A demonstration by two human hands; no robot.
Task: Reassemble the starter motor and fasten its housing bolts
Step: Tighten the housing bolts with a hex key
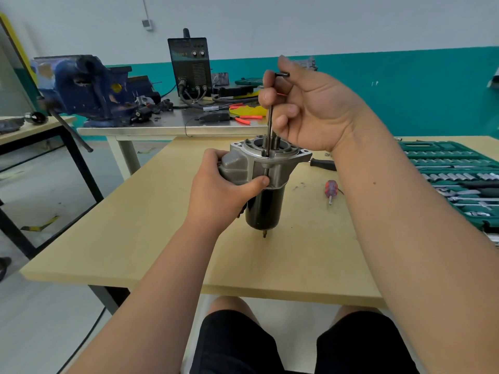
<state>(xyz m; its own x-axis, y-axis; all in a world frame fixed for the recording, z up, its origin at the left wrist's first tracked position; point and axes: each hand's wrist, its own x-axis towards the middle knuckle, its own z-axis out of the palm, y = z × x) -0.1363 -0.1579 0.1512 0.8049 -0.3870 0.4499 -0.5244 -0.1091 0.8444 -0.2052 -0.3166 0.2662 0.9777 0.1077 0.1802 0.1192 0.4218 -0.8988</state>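
The starter motor (266, 209) stands upright on the wooden table (151, 225), black cylindrical body below, grey cast housing (280, 157) on top. My left hand (224, 190) grips the housing's left side, thumb across its front. My right hand (310, 106) pinches a long dark hex key (270, 125) held vertically, its short arm sticking out at the top. The key's tip goes down into a bolt hole at the front of the housing rim. A stud pokes out under the motor.
A red-handled screwdriver (331, 190) and a black-handled tool (322, 163) lie right of the motor. A green socket set case (453, 179) lies open at the far right. Behind stand a metal bench with a blue vise (89, 90), a welder (190, 66) and pliers.
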